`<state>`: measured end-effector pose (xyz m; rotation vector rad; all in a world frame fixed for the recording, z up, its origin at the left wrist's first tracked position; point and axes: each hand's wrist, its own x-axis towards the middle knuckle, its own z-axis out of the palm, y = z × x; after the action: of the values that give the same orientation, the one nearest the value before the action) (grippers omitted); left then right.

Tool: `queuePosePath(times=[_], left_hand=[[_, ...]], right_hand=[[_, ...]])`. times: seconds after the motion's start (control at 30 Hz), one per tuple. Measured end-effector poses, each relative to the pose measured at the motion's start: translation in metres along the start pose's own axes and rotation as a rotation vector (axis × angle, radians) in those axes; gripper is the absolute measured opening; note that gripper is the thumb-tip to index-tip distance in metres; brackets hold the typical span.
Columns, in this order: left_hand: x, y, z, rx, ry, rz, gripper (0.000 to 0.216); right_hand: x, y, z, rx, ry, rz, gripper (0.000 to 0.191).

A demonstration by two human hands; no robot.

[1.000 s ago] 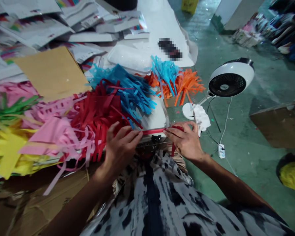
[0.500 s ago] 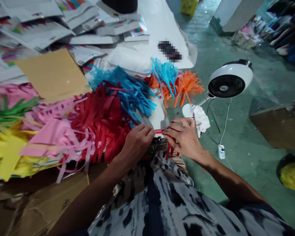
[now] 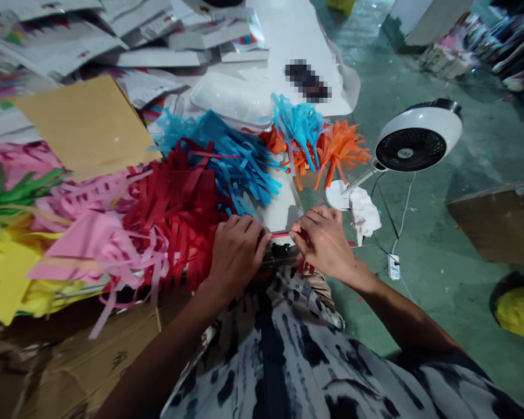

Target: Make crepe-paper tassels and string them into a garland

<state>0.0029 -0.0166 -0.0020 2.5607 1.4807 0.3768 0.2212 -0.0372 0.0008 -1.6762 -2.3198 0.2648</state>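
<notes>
A narrow red strip of thin sheet material (image 3: 280, 234) is held at the near edge of the smooth white work surface (image 3: 282, 205), just above a small black clip-like object (image 3: 281, 250). Its left end is pinched between the thumb and curled fingers of the left hand (image 3: 238, 247), and its right end is pinched between the thumb and fingertips of the right hand (image 3: 323, 238), so that only a short length is seen in the gap. Below the right hand, thin red hanging strips (image 3: 305, 267) are partly hidden. The handling of the strip is judged to be under way rather than complete, since neither end is let go; whether it is being folded, rolled or smoothed cannot be told. The cutting into fringes appears to be done on the heaped dark red fringed sheets (image 3: 174, 203), the blue fringed sheets (image 3: 240, 157) and the loose pink fringed sheets (image 3: 87, 238). More gathered forms are shown by the light blue tufted bundle (image 3: 299, 119) and the orange tufted bundle (image 3: 338, 145). How many pieces are left to be handled cannot be counted in the overlapping heap.
</notes>
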Motion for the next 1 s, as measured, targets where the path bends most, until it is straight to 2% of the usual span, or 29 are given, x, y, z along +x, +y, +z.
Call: queuePosePath(times=[0.17, 0.33, 0.47, 0.57, 0.63, 0.7, 0.87, 1.0], left_hand=[[0.004, 0.0, -0.002, -0.027, -0.025, -0.076, 0.017], [0.004, -0.002, -0.006, -0.028, -0.05, -0.075, 0.014], [0.001, -0.007, -0.002, -0.029, -0.022, -0.009, 0.018], [-0.003, -0.013, 0.003, 0.012, -0.004, 0.152, 0.032], [-0.006, -0.016, 0.003, 0.049, -0.008, 0.271, 0.038], [-0.009, -0.015, 0.003, 0.095, -0.005, 0.328, 0.04], [-0.025, 0.006, 0.0, 0.156, 0.017, 0.38, 0.039], [-0.048, 0.018, 0.004, 0.105, 0.102, 0.381, 0.037]], right_hand=[[0.004, -0.003, -0.004, -0.004, -0.023, 0.08, 0.016], [0.002, -0.001, -0.002, 0.026, -0.009, 0.098, 0.009], [0.002, 0.001, 0.0, 0.061, 0.016, 0.117, 0.009], [0.002, 0.001, 0.001, 0.044, 0.014, 0.096, 0.009], [0.001, 0.001, 0.001, 0.003, 0.007, 0.068, 0.011], [-0.002, 0.002, 0.003, -0.048, 0.032, 0.015, 0.017], [-0.021, 0.002, 0.01, -0.122, 0.193, -0.247, 0.026], [-0.042, -0.007, 0.019, -0.136, 0.265, -0.322, 0.025]])
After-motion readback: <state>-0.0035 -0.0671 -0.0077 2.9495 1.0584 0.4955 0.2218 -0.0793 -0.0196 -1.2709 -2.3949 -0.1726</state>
